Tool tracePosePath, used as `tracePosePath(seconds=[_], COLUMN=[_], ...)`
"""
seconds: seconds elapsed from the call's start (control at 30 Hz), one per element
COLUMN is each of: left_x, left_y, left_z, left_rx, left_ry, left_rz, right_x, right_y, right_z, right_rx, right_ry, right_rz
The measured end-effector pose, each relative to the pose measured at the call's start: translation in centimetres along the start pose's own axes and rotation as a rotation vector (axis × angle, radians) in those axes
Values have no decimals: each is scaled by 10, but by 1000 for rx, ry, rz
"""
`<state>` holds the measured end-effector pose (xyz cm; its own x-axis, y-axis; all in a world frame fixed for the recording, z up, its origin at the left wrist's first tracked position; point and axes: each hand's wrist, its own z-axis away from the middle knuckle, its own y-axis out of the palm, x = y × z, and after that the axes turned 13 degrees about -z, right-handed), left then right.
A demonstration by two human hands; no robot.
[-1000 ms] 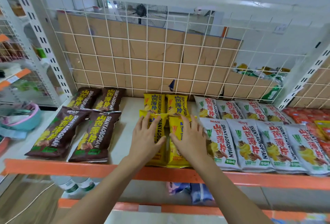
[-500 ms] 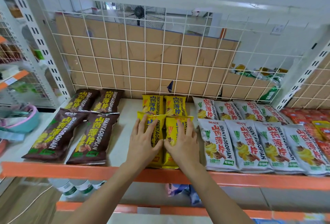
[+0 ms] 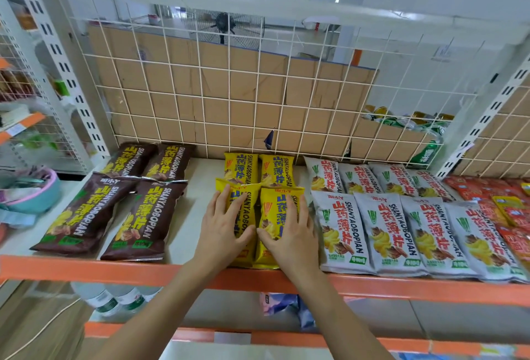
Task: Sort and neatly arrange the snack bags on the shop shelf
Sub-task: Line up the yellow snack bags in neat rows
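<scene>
Several yellow snack bags lie in two rows at the middle of the white shelf (image 3: 198, 216). My left hand (image 3: 222, 229) rests flat on the front left yellow bag (image 3: 243, 207), fingers spread. My right hand (image 3: 289, 235) lies flat on the front right yellow bag (image 3: 275, 210). Two more yellow bags (image 3: 258, 170) sit behind them. Brown bags (image 3: 114, 204) lie in two rows at the left. White bags (image 3: 401, 227) fill the right in two rows.
Red and yellow packets (image 3: 504, 210) lie at the far right. A white wire grid (image 3: 258, 95) backed by cardboard closes the back. An orange rail (image 3: 86, 272) edges the shelf front. Bottles (image 3: 117, 301) and packets stand on the lower shelf.
Both hands have drawn the two front yellow bags slightly toward the shelf's front and straightened them side by side; the hands now lie lower on the bags.
</scene>
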<state>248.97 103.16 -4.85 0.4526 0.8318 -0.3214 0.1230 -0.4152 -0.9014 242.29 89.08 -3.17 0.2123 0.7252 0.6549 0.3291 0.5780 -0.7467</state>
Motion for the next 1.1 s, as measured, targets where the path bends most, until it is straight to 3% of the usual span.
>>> tracePosePath(seconds=[0.5, 0.77, 1.1], left_x=[49, 109, 188], left_y=[-79, -119, -136], left_z=[25, 45, 17], left_rx=[-96, -100, -37], left_ry=[-23, -170, -159], left_rz=[-188, -223, -234], right_x=[-6, 37, 99], right_y=[-36, -12, 52], right_z=[-2, -9, -44], right_rx=[64, 127, 116], right_ry=[-270, -420, -425], right_rz=[2, -37, -37])
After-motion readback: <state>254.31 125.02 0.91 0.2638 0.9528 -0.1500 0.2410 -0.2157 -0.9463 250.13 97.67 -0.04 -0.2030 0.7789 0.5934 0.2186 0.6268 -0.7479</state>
